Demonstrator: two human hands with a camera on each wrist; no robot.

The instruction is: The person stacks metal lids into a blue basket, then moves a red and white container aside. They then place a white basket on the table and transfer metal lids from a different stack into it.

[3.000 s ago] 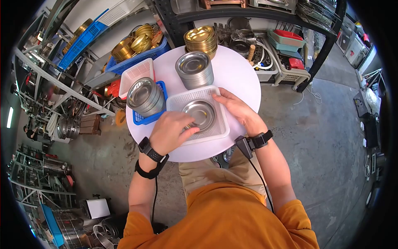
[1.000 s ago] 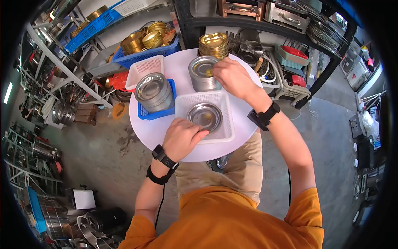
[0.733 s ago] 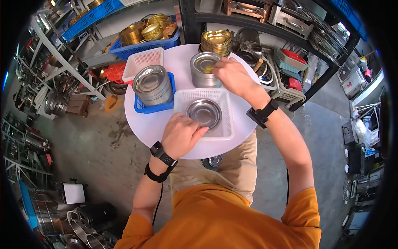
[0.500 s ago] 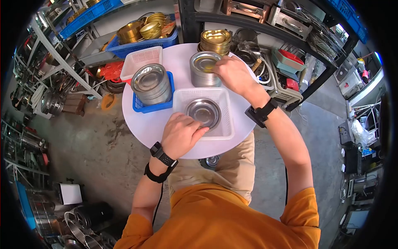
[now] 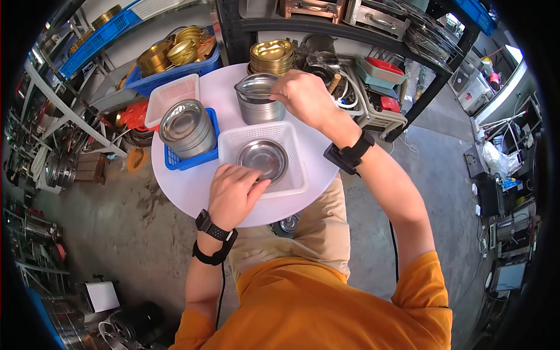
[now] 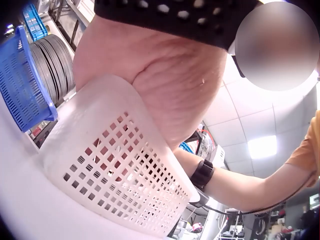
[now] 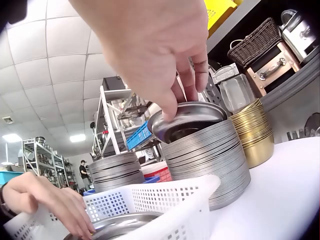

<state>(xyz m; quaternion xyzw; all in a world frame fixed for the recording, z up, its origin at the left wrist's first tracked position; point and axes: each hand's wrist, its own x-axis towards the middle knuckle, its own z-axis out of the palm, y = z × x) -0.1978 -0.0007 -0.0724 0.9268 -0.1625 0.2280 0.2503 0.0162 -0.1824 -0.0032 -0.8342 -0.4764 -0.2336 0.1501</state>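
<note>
On the round white table, a white perforated basket (image 5: 298, 172) holds a shallow round steel dish (image 5: 261, 156). My left hand (image 5: 233, 192) reaches over the basket's near left side, fingers fairly straight, with its tips at that dish's rim. Beyond the basket stands a tall stack of matching steel dishes (image 5: 261, 112). My right hand (image 5: 308, 100) pinches the right edge of the top steel dish (image 7: 200, 116), thumb on its inner face. This dish is tilted up off the stack, its lower edge close over the others in the right wrist view.
A second steel dish stack (image 5: 188, 131) sits in a blue basket (image 5: 178, 163) at the left. Behind it lies a pink-white basket (image 5: 169, 96). Gold heart-shaped dishes (image 5: 272, 51) are stacked at the table's back. Metal shelving (image 5: 303, 24) stands close behind.
My right hand has left the white basket's right side, gone to the tall stack, and now tilts its top dish up. The left hand stays at the basket; the head view has shifted.
</note>
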